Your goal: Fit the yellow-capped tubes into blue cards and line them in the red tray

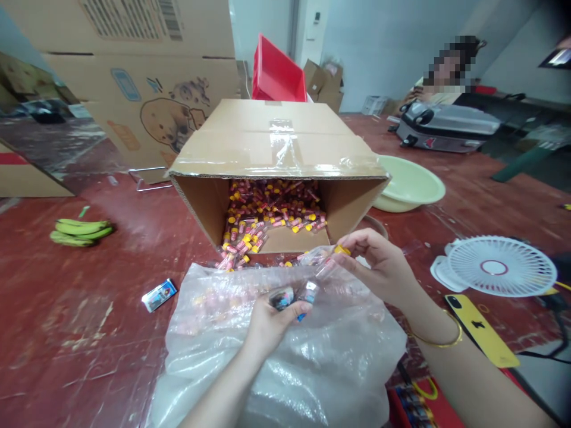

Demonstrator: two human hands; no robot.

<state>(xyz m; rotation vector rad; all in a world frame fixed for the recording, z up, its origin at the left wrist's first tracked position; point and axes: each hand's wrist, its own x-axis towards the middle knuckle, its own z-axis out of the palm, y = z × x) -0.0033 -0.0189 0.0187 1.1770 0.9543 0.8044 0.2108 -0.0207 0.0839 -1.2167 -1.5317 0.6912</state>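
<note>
My left hand [272, 324] is closed around small shiny packets [282, 298] with dark and blue print; how many is unclear. My right hand [375, 261] pinches the yellow cap [341, 250] of a small clear tube [325, 270], which slants down toward the left hand's packets. Both hands are above a translucent plastic bag [267, 368], with pinkish shapes showing faintly through its far part. Behind it, an open cardboard box [276, 142] lies on its side, its mouth facing me. Many small pink tubes with yellow caps [272, 205] are heaped inside and spill from its front left corner.
On the red floor at left are green bananas [81, 232] and a blue packet [159, 295]. To the right are a pale green basin [408, 181], a white fan [499, 266] and a yellow phone [484, 333]. A person [439, 77] sits behind a grey suitcase [446, 126].
</note>
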